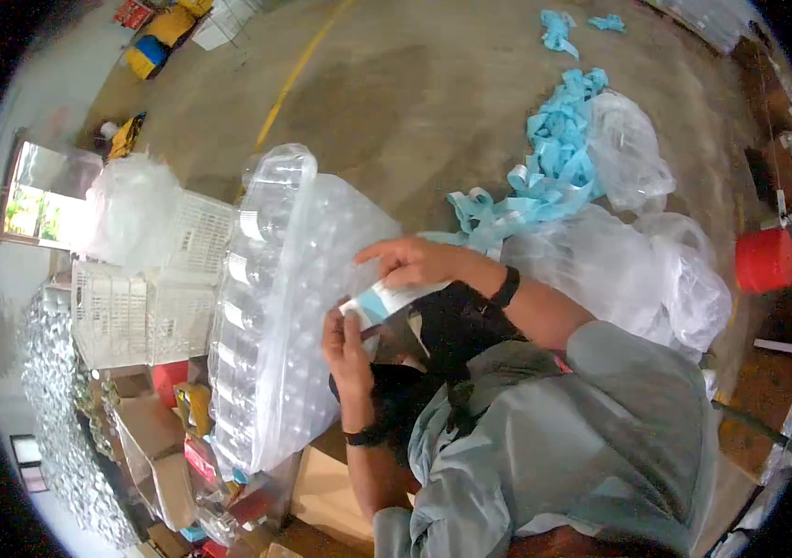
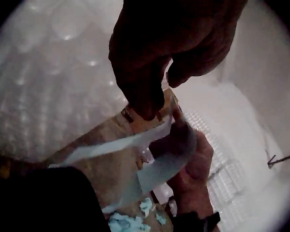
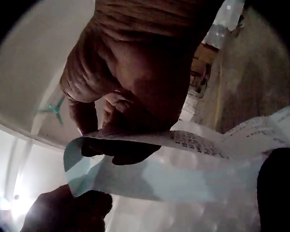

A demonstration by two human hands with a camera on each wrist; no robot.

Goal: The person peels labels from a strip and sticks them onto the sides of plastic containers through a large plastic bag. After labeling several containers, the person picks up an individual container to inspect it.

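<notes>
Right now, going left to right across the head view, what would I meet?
Window, crates, bottles, left hand, right hand, blue strips, red container.

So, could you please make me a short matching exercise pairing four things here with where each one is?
Things:
1. long strip
2. bottles
3. crates
4. loose blue strips

Places:
A. near the window
B. in a tangled heap on the floor
C. held in the left hand and right hand
D. inside clear plastic wrapping

Right pairs: 1-C, 2-D, 3-A, 4-B.
</notes>
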